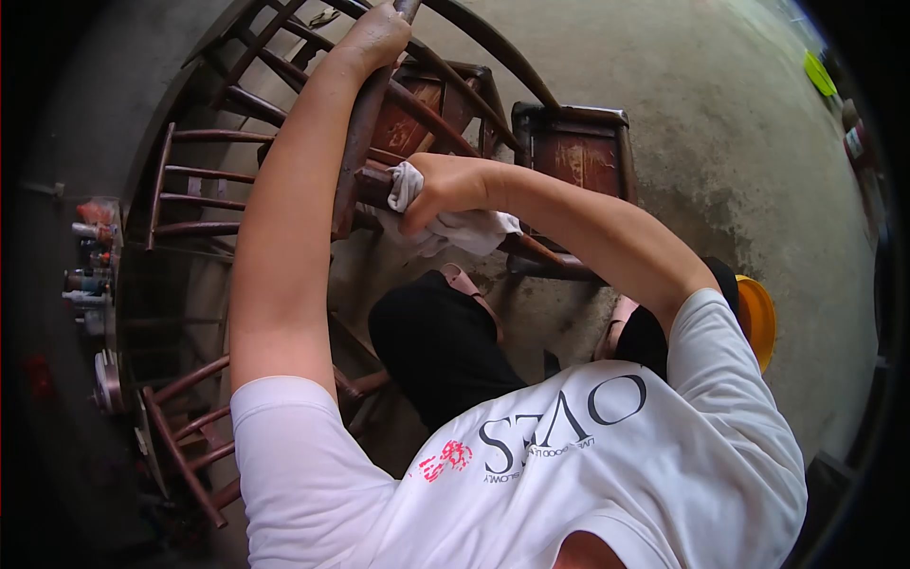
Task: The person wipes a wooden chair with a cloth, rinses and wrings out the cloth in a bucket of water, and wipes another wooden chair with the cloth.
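Observation:
A dark brown wooden chair point(358, 142) is tilted up in front of me. My left hand point(377, 38) is wrapped round one of its bars near the top of the view. Lower down, my right hand point(441, 190) grips a white cloth point(460, 232), which is folded round a wooden part of the same chair. Some of the cloth hangs below the hand. My fingertips on both hands are partly hidden. Just beyond my right forearm is a worn wooden seat point(573, 156).
More wooden chairs stand at the left, one with a slatted back point(204, 199) and another lower down point(194, 455). Bottles and small items point(90, 275) line the far left. A yellow basin point(756, 322) is behind my right arm. A bright green object point(820, 74) lies on the concrete floor point(720, 123).

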A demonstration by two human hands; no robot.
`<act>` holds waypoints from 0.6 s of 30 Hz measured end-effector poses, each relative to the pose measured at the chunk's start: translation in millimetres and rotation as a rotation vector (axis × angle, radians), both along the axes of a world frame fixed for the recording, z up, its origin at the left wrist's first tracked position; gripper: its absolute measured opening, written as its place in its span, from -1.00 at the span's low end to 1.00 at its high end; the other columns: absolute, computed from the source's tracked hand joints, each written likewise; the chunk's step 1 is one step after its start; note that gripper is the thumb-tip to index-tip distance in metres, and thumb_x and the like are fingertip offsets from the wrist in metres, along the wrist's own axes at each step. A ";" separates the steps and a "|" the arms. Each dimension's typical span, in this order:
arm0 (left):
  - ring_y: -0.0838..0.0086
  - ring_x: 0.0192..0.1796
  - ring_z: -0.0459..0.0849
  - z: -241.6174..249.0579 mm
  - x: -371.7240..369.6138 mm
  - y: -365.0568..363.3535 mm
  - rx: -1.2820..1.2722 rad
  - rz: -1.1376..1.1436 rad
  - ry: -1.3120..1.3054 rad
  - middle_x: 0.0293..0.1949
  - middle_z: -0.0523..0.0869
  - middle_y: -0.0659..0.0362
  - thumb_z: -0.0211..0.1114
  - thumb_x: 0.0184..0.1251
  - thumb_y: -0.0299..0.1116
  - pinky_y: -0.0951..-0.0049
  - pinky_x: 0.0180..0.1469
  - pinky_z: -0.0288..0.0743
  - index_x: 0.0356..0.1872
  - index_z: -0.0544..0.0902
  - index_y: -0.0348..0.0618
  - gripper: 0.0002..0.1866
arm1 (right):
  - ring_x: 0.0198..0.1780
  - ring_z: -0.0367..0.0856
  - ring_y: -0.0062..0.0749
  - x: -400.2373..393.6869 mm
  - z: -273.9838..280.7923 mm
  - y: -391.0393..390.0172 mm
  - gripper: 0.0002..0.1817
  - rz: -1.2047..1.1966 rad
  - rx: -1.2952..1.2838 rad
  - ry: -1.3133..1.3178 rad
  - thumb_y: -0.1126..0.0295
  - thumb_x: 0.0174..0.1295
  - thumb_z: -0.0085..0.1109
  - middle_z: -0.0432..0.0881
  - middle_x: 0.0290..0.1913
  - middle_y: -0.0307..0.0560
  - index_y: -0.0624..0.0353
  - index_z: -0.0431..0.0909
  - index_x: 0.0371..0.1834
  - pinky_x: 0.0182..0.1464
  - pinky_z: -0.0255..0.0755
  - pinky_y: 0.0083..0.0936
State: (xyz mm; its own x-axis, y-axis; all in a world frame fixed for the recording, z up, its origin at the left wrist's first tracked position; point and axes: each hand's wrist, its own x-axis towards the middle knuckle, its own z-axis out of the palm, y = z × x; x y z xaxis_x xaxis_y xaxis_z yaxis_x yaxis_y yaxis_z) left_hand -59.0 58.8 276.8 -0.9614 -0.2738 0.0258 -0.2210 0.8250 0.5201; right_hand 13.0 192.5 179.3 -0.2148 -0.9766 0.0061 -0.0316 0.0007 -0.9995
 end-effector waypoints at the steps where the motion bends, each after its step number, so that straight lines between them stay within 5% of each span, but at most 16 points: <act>1: 0.21 -0.55 0.58 -1.7 -4.4 -5.1 -0.038 -0.013 -0.007 -0.46 0.59 -0.09 -0.17 0.35 -0.29 0.24 -0.46 0.47 -0.11 0.42 -0.38 -0.66 | -0.40 0.57 -0.31 10.8 0.0 3.7 -0.65 -0.235 0.021 0.264 0.34 -0.28 0.31 0.61 -0.45 -0.02 0.28 0.50 -0.38 -0.28 0.43 -0.46; 3: 0.20 -0.53 0.58 -3.1 -5.6 -3.9 -0.083 -0.036 -0.021 -0.45 0.59 -0.10 -0.17 0.34 -0.29 0.23 -0.44 0.47 -0.13 0.42 -0.40 -0.66 | -0.38 0.58 -0.10 39.9 3.5 7.5 -0.62 -0.647 0.063 0.632 0.35 -0.32 0.32 0.58 -0.47 0.06 0.27 0.42 -0.42 -0.28 0.44 -0.34; 4: 0.19 -0.51 0.59 -1.0 -1.7 -0.6 -0.083 -0.021 -0.008 -0.46 0.59 -0.10 -0.16 0.34 -0.29 0.22 -0.41 0.47 -0.15 0.43 -0.41 -0.66 | -0.38 0.58 -0.10 48.2 -2.5 5.5 -0.62 -0.653 0.065 0.622 0.35 -0.32 0.32 0.58 -0.47 0.06 0.27 0.42 -0.42 -0.28 0.44 -0.34; 6: 0.16 -0.44 0.62 1.6 -0.5 1.0 -0.095 0.007 -0.014 -0.46 0.60 -0.12 -0.14 0.34 -0.26 0.20 -0.32 0.48 -0.20 0.47 -0.41 -0.64 | -0.33 0.62 -0.10 56.1 -17.9 -1.7 -0.65 -1.016 -0.193 1.005 0.41 -0.31 0.23 0.58 -0.48 0.10 0.25 0.41 -0.37 -0.29 0.45 -0.27; 10: 0.17 -0.42 0.63 -8.2 -8.2 -12.0 -0.212 -0.048 0.054 -0.46 0.60 -0.12 -0.14 0.35 -0.25 0.22 -0.33 0.49 -0.20 0.47 -0.42 -0.63 | -0.33 0.63 -0.14 57.9 -17.8 -4.8 -0.65 -1.079 -0.175 1.064 0.44 -0.34 0.21 0.57 -0.50 0.10 0.26 0.40 -0.38 -0.31 0.43 -0.25; 15: 0.18 -0.50 0.62 -2.3 -1.6 -1.8 -0.061 0.006 -0.009 -0.51 0.59 -0.10 -0.13 0.35 -0.23 0.25 -0.41 0.50 -0.20 0.47 -0.45 -0.61 | -0.30 0.58 0.00 28.6 2.6 9.8 -0.59 -0.506 -0.019 0.713 0.40 -0.39 0.29 0.58 -0.43 0.17 0.27 0.45 -0.36 -0.25 0.44 -0.26; 17: 0.19 -0.52 0.61 -2.0 -1.6 -2.6 -0.053 -0.007 0.011 -0.51 0.59 -0.10 -0.14 0.35 -0.24 0.24 -0.43 0.50 -0.20 0.46 -0.45 -0.61 | -0.37 0.61 -0.15 11.7 -3.0 7.7 -0.59 -0.401 -0.131 0.609 0.42 -0.38 0.30 0.62 -0.42 0.09 0.27 0.51 -0.33 -0.28 0.45 -0.38; 18: 0.20 -0.53 0.61 -2.0 -1.3 -3.5 -0.046 -0.019 0.028 -0.52 0.59 -0.10 -0.14 0.34 -0.25 0.24 -0.44 0.50 -0.20 0.46 -0.46 -0.62 | -0.39 0.58 -0.31 4.8 -3.5 6.1 -0.61 -0.211 -0.116 0.348 0.42 -0.37 0.31 0.61 -0.44 0.00 0.28 0.52 -0.35 -0.30 0.43 -0.45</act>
